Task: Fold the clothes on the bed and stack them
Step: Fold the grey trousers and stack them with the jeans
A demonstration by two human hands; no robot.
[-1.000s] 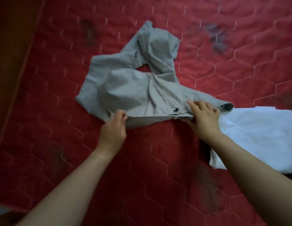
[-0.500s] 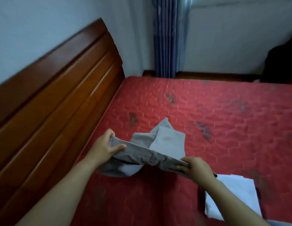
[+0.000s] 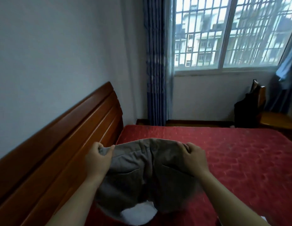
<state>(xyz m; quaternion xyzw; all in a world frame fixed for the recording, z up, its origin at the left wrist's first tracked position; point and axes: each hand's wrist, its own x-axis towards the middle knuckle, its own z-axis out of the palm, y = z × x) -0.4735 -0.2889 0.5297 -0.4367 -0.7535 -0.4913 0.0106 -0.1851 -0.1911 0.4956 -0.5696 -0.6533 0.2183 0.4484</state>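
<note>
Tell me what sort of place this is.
Most likely a bedroom: a bed with a red quilted cover, a wooden headboard along the wall, and a curtained, barred window.

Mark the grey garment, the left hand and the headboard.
grey garment (image 3: 133, 163): head view, cloth beside the pocket slit.
left hand (image 3: 97, 160): head view, back of the hand.
headboard (image 3: 60, 144): head view, its polished wooden face.

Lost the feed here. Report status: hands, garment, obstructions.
Left hand and right hand grip grey trousers at the waistband. Held up over red bed. Nothing blocking.
</note>
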